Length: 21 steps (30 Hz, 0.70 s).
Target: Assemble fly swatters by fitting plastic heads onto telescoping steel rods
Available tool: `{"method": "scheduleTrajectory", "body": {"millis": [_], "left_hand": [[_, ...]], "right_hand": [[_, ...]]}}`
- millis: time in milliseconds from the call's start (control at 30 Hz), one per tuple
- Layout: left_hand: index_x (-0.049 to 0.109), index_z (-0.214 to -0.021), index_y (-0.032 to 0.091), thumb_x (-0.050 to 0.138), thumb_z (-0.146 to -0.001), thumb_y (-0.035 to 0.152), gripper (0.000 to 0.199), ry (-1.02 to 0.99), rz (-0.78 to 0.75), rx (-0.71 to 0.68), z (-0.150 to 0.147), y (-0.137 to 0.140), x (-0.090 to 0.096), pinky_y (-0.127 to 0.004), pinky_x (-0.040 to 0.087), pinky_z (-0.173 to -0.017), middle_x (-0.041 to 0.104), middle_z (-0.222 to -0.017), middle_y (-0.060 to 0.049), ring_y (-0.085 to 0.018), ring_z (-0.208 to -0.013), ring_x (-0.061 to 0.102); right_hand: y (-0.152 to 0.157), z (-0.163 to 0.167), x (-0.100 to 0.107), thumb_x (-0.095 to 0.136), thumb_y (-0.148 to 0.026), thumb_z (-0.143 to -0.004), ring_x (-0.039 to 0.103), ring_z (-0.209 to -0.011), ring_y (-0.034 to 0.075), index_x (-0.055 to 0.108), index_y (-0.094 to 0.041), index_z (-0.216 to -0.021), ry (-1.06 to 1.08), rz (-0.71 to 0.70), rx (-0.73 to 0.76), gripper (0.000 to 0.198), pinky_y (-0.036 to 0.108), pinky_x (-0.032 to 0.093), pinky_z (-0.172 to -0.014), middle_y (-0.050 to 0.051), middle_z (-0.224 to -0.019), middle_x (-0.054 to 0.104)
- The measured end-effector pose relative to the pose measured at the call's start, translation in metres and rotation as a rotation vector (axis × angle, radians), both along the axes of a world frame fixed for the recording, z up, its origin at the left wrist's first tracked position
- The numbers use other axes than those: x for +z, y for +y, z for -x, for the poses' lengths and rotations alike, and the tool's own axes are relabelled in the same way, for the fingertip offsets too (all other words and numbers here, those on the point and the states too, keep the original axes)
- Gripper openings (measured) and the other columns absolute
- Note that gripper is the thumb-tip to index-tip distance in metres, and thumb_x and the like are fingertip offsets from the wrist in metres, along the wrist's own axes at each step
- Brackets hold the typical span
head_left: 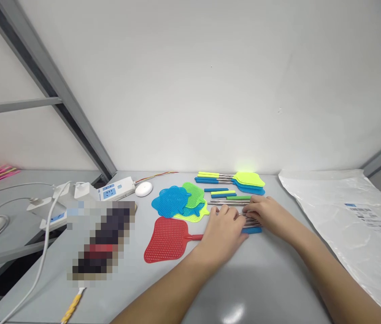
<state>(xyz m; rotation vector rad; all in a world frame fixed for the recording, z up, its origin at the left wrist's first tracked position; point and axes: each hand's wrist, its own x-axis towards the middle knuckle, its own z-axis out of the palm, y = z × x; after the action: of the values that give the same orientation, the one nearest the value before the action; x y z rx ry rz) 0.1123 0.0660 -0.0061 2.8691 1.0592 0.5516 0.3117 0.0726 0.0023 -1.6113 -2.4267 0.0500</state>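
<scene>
My left hand (223,229) is bent over a bunch of metal rods (251,222), its fingers curled down and closed around a rod among them. From the right my right hand (267,215) pinches at the same rods, fingertips close to the left ones. The hands hide much of the bunch; a blue handle (253,230) pokes out below. Left of my left hand lies a red fly swatter head (168,238) with a short red neck. Behind it blue swatter heads (171,201) and a green swatter head (194,194) overlap. Loose blue and green handles (223,194) lie just beyond my hands.
Assembled fly swatters (249,179) are stacked by the wall. A clear plastic bag (352,225) covers the right side of the grey table (264,288). To the left are a pixelated object (104,243), a white round device (143,189), a power strip (118,188) and cables.
</scene>
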Motion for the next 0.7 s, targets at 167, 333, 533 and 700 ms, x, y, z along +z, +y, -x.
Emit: {"method": "scheduleTrajectory", "body": {"millis": [167,333,533,700], "left_hand": [[0.059,-0.093,0.021,0.061,-0.086,0.037,0.018,-0.019,-0.011,-0.01,-0.002,-0.001,0.0,-0.046,0.037,-0.088,0.06,-0.098,-0.004,-0.025,-0.098,0.05],[0.06,-0.09,0.021,0.059,-0.087,0.037,0.016,-0.04,-0.022,0.006,-0.002,0.004,0.0,-0.048,0.034,-0.094,0.06,-0.098,-0.004,-0.024,-0.099,0.05],[0.061,-0.09,0.021,0.059,-0.087,0.035,0.014,-0.052,-0.009,0.038,-0.002,0.016,0.001,-0.048,0.032,-0.096,0.062,-0.098,-0.004,-0.023,-0.1,0.051],[0.061,-0.09,0.022,0.065,-0.083,0.037,0.017,-0.105,0.034,0.09,-0.001,0.019,0.0,-0.051,0.03,-0.098,0.062,-0.101,-0.003,-0.024,-0.103,0.051]], "right_hand": [[-0.002,0.003,-0.001,0.046,-0.015,-0.089,0.053,-0.073,0.018,0.067,-0.022,-0.082,-0.086,-0.026,-0.037,0.023,0.029,0.037,-0.065,0.004,-0.083,0.057],[-0.005,-0.015,-0.002,0.046,-0.022,-0.092,0.052,-0.084,0.023,0.06,-0.021,-0.089,-0.08,-0.159,-0.158,0.015,0.033,0.038,-0.069,0.007,-0.094,0.06],[-0.016,-0.035,0.004,0.033,-0.034,-0.097,0.057,-0.074,0.02,0.051,-0.025,-0.095,0.244,0.004,-0.388,0.021,0.031,0.041,-0.064,0.003,-0.086,0.064],[-0.025,-0.03,0.016,0.036,-0.041,-0.095,0.061,-0.08,0.02,0.049,-0.024,-0.1,0.435,-0.074,-0.456,0.022,0.03,0.045,-0.065,0.005,-0.096,0.065]]}}
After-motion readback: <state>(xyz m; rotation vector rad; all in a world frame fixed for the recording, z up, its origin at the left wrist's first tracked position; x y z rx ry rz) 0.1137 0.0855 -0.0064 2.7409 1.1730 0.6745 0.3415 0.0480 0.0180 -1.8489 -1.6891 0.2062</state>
